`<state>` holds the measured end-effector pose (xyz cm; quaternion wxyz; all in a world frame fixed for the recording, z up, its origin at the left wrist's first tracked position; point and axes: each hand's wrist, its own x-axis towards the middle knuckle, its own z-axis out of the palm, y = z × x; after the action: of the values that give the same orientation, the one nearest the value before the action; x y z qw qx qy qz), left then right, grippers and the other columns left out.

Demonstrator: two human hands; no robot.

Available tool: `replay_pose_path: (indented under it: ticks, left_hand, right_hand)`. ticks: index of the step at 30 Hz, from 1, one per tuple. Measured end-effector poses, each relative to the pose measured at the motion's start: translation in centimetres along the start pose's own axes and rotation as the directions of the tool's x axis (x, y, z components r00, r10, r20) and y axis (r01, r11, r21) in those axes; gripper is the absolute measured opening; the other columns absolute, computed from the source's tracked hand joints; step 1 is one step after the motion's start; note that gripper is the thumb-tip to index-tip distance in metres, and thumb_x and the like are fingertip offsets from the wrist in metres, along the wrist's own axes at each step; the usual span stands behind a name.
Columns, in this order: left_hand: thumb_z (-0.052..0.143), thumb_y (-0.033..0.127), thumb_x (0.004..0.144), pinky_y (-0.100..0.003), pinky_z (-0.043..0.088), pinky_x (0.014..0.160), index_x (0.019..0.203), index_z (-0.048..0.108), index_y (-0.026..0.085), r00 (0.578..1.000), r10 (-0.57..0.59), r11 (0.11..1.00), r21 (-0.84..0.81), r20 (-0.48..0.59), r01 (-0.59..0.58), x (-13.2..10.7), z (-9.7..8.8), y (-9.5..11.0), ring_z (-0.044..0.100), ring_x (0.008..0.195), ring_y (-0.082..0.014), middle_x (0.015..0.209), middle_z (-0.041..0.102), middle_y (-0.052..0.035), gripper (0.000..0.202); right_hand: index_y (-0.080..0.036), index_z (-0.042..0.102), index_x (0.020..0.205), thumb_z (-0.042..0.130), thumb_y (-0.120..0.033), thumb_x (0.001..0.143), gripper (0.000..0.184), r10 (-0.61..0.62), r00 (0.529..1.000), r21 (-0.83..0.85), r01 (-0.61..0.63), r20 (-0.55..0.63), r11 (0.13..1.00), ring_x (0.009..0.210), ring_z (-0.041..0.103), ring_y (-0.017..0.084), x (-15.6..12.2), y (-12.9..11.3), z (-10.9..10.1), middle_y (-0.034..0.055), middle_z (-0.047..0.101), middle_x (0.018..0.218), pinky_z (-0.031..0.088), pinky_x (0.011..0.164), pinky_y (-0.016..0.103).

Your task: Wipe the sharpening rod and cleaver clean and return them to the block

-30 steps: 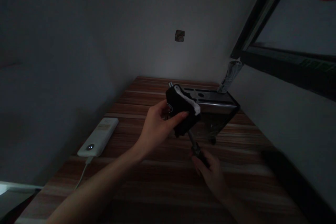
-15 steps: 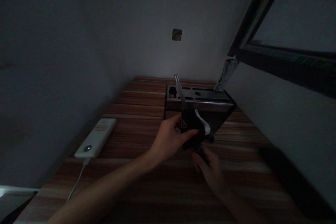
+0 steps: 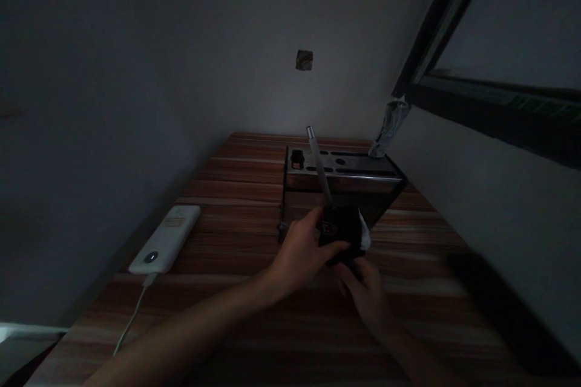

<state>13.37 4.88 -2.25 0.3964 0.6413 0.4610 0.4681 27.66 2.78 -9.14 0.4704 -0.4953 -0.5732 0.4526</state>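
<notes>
My left hand [image 3: 302, 251] is closed around the left side of a small black boxy object [image 3: 341, 231], thumb across its front. A red and white mark shows on that front, and a crumpled white piece [image 3: 365, 234] sticks out along its right edge. Behind the top edge a pale rod with a shiny metal tip [image 3: 320, 163] rises, leaning left; whether it joins the black object I cannot tell. At the underside, my right hand [image 3: 365, 290] is closed with fingers bent against a dark lower part, mostly hidden.
A metal-topped rack with cut-out slots [image 3: 358, 161] stands behind my hands on the striped wooden table [image 3: 236, 211]. To the left lies a white power bank [image 3: 167, 236] with a cable [image 3: 134, 317]. A long dark object [image 3: 503, 308] lies at right, and a clear-wrapped item [image 3: 390, 127] leans by the frame.
The black object has turned and dropped slightly to the right, so its marked front faces me more. The rod has shifted right with it, and my left hand has followed.
</notes>
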Motion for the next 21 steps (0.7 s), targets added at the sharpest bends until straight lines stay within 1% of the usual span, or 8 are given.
replay_pose_path:
  ticks: [6, 11, 15, 19, 21]
  left_hand:
    - [0.07, 0.023, 0.07, -0.031, 0.05, 0.079, 0.106, 0.058, 0.017, 1.0, 0.015, 1.0, 0.001, -0.004, -0.015, 0.0, -0.1, 0.0, 0.063, 0.094, -0.0223, 0.1, 0.069, -0.0061, 0.038]
    - [0.072, 0.025, 0.068, -0.032, 0.05, 0.079, 0.108, 0.06, 0.02, 0.999, 0.039, 0.998, 0.045, -0.025, -0.037, 0.2, -0.7, 0.5, 0.063, 0.093, -0.0227, 0.1, 0.07, -0.0046, 0.042]
    - [0.072, 0.024, 0.068, -0.03, 0.049, 0.08, 0.107, 0.061, 0.019, 0.997, 0.057, 0.998, 0.021, -0.052, -0.056, 0.5, -1.2, 1.0, 0.063, 0.091, -0.0209, 0.1, 0.07, -0.0044, 0.04]
    - [0.071, 0.027, 0.069, -0.03, 0.05, 0.076, 0.1, 0.062, 0.017, 0.993, 0.06, 0.998, 0.004, -0.101, -0.06, 0.8, -2.0, 1.4, 0.063, 0.085, -0.0197, 0.094, 0.07, -0.0046, 0.034]
    - [0.071, 0.027, 0.069, -0.03, 0.049, 0.076, 0.098, 0.062, 0.016, 0.99, 0.059, 0.998, -0.027, -0.127, -0.062, 1.1, -2.6, 1.7, 0.063, 0.085, -0.0193, 0.093, 0.069, -0.0044, 0.032]
  right_hand:
    - [-0.018, 0.048, 0.055, 0.058, -0.056, 0.072, 0.042, -0.024, 1.0, -0.007, 0.024, 0.008, 1.0, 0.035, 0.037, 0.008, 0.1, -0.2, 0.0, -0.0045, 0.042, 0.04, 0.029, 0.034, 0.019]
    - [-0.018, 0.05, 0.059, 0.056, -0.053, 0.076, 0.04, -0.049, 0.997, -0.006, 0.05, 0.052, 0.999, 0.036, 0.038, 0.008, 0.1, -0.2, -0.1, -0.0048, 0.042, 0.042, 0.029, 0.036, 0.019]
    - [-0.017, 0.054, 0.065, 0.055, -0.052, 0.078, 0.038, -0.05, 0.996, -0.001, 0.051, 0.069, 0.999, 0.037, 0.038, 0.008, 0.0, -0.3, 0.0, -0.0049, 0.043, 0.044, 0.03, 0.036, 0.02]
    - [-0.013, 0.06, 0.079, 0.054, -0.051, 0.079, 0.038, -0.058, 0.993, 0.015, 0.057, 0.103, 0.998, 0.037, 0.036, 0.007, 0.0, -0.5, 0.2, -0.0057, 0.041, 0.046, 0.029, 0.036, 0.019]
    - [-0.012, 0.061, 0.083, 0.054, -0.052, 0.08, 0.04, -0.047, 0.991, 0.019, 0.045, 0.128, 0.999, 0.037, 0.035, 0.007, 0.0, -0.5, 0.2, -0.006, 0.041, 0.046, 0.027, 0.036, 0.019]
